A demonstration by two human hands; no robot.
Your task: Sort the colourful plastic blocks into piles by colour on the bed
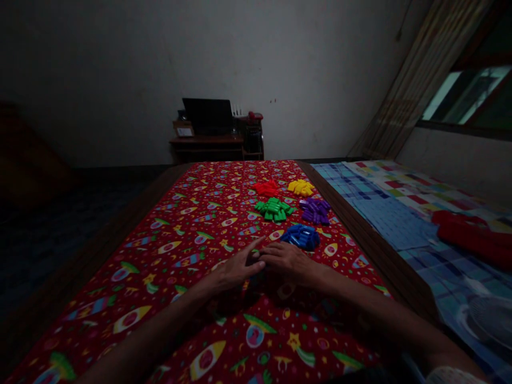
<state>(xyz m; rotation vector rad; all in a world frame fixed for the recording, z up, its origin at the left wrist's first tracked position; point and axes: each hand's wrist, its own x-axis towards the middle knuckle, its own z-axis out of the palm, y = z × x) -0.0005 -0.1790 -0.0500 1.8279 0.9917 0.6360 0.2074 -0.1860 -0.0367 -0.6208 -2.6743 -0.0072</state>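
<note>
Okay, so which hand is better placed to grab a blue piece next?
Probably the right hand: the blue pile lies just beyond its knuckles. The left hand is farther off, and would likely have to reach past the right.

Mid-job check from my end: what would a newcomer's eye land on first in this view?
Probably the five bright piles of small pieces, red, yellow, green, purple and blue, clustered right of centre on the red rocket-print cloth. Next, the left hand and right hand, meeting just nearer than the blue pile. Behind, a dark monitor stands out against the pale wall.
</note>
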